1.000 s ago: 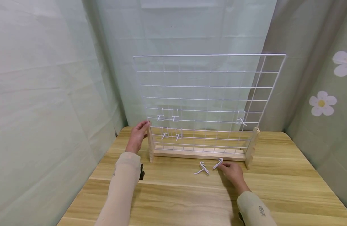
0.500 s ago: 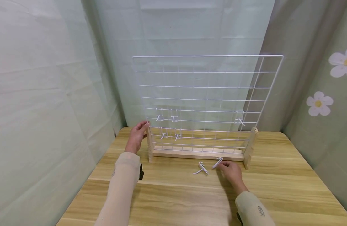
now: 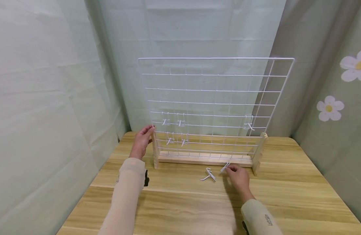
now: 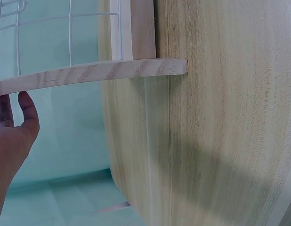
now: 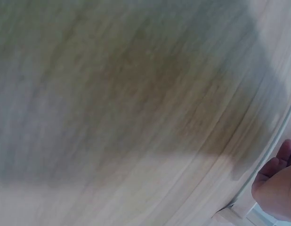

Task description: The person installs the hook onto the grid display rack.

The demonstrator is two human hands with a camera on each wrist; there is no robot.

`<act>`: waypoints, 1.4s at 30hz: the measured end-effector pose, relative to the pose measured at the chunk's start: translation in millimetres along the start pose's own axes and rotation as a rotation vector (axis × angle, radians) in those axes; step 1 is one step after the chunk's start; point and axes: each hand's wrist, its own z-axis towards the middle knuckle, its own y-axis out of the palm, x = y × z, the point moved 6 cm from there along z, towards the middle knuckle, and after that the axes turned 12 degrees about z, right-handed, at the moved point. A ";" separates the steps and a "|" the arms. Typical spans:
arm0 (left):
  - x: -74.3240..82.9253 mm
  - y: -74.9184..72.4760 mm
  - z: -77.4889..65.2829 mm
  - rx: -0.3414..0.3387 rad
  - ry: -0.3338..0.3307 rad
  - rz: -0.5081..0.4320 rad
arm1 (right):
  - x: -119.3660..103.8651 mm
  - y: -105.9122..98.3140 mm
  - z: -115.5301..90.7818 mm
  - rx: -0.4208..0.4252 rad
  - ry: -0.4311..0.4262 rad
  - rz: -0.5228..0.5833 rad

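A white wire grid rack (image 3: 214, 103) stands upright in a wooden base on the table. My left hand (image 3: 141, 141) is at the top of its left wooden post (image 3: 155, 150), thumb and fingers bent against the wood; in the left wrist view the thumb meets the edge of the post (image 4: 103, 71). My right hand (image 3: 238, 178) pinches a white wire hook (image 3: 224, 168) between thumb and fingertips, low in front of the base bar; the fingers partly cover it. Another white hook (image 3: 209, 175) lies on the table just left of it.
Several white hooks hang on the grid's lower left, among them one hook (image 3: 180, 123). A single hook (image 3: 249, 126) hangs at the lower right, near the right wooden post (image 3: 259, 154). Pale cloth (image 3: 192, 29) hangs behind the wooden table (image 3: 180, 202).
My right hand, with the hook in its fingers, has shifted slightly left and turned the hook a little. The left hand stays at the post.
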 end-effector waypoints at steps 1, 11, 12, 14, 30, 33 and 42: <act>0.0 -0.2 0.2 0.001 0.001 0.000 | -1.1 -0.5 -0.4 0.009 0.004 0.003; -1.3 -1.1 2.6 0.014 0.018 -0.026 | -8.1 -5.7 -1.7 0.105 0.017 0.010; -1.4 -1.0 2.8 0.016 0.018 -0.035 | -8.1 -6.2 -1.4 0.114 0.019 0.009; -1.2 -0.7 2.4 0.017 0.020 -0.037 | -8.6 -7.3 -1.2 0.130 0.015 0.008; -0.1 0.0 0.8 0.007 0.011 -0.022 | -17.9 -14.7 -4.9 0.277 -0.061 0.010; -1.0 -0.1 2.1 0.007 0.013 -0.021 | -21.0 -17.1 -6.3 0.331 -0.088 0.007; -2.7 -0.2 1.2 0.007 0.003 -0.020 | -24.2 -21.3 -6.2 0.442 -0.054 0.002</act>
